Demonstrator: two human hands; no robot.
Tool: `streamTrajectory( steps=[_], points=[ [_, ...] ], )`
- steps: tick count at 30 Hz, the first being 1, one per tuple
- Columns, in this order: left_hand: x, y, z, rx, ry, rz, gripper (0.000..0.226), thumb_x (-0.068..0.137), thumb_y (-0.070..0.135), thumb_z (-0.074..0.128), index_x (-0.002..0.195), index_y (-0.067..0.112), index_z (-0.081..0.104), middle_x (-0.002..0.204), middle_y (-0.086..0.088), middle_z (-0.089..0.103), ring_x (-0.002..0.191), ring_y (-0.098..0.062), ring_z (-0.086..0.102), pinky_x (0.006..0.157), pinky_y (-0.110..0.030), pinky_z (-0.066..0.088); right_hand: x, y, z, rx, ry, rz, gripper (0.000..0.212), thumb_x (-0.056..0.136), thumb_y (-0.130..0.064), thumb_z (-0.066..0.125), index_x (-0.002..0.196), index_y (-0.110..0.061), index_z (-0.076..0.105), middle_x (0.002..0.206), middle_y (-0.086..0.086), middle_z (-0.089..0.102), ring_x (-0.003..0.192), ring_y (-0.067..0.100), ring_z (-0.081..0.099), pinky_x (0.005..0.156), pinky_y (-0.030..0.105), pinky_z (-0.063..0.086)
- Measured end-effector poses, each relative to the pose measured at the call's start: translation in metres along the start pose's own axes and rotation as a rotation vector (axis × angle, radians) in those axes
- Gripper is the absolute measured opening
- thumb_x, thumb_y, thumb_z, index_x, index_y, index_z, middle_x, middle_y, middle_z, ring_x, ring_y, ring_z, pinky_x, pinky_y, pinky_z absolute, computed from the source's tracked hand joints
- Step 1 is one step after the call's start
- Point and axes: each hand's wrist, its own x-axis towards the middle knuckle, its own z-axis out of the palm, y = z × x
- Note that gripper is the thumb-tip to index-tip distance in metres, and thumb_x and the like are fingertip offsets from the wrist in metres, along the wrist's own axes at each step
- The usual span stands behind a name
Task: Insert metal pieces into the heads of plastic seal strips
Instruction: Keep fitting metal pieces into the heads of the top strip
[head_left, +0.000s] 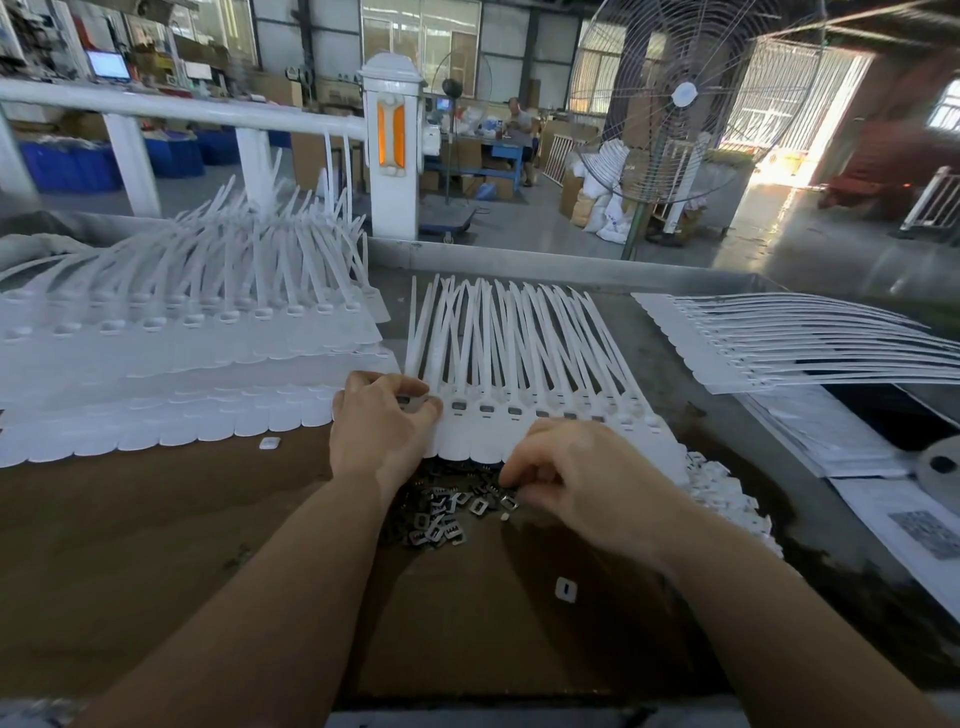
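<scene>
While hands (384, 431) work, flat white strips (519, 358), toothed metal clips (441, 519)

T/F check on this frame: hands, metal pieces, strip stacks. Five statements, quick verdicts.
1. The left hand grips the head end of the middle strip sheet. True.
2. The right hand is at the pile of metal pieces. True.
3. The metal pieces lie in a blue tray. False: they lie loose on the brown tabletop.
4. A big stack of strips sits left of the hands. True.
5. The fan stands on the far left. False: it is at upper right.
</scene>
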Motion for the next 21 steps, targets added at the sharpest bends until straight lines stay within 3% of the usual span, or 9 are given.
streamTrajectory(
  steps=[6, 17, 21],
  points=[
    [0.001, 0.0, 0.001, -0.005, 0.001, -0.003, 0.021, 0.085, 0.035, 0.065, 0.102, 0.024, 0.068, 0.106, 0.005, 0.039, 0.115, -0.022, 0.044, 0.096, -0.032, 0.039, 0.0, -0.002, 0.007, -0.085, -0.035, -0.001, 0.02, 0.086, -0.028, 0.063, 0.106, -0.029, 0.068, 0.099, -0.01, 0.057, 0.091, 0.008, 0.051, 0.086, 0.027, 0.045],
    [0.001, -0.001, 0.001, 0.013, 0.003, -0.004, 0.021, 0.085, 0.037, 0.065, 0.103, 0.025, 0.067, 0.116, -0.001, 0.045, 0.116, -0.022, 0.043, 0.095, -0.032, 0.038, 0.001, -0.001, 0.014, -0.052, 0.013, 0.017, 0.01, 0.086, -0.024, 0.062, 0.094, -0.027, 0.068, 0.092, -0.012, 0.055, 0.089, 0.008, 0.05, 0.08, 0.023, 0.041],
    [0.001, -0.001, 0.0, 0.01, 0.001, -0.008, 0.021, 0.085, 0.037, 0.065, 0.103, 0.025, 0.067, 0.12, -0.002, 0.045, 0.117, -0.022, 0.042, 0.095, -0.033, 0.038, 0.002, -0.006, 0.014, -0.018, 0.053, -0.004, 0.014, 0.088, -0.024, 0.06, 0.099, -0.027, 0.067, 0.091, -0.014, 0.053, 0.086, 0.003, 0.047, 0.081, 0.021, 0.041]
  ],
)
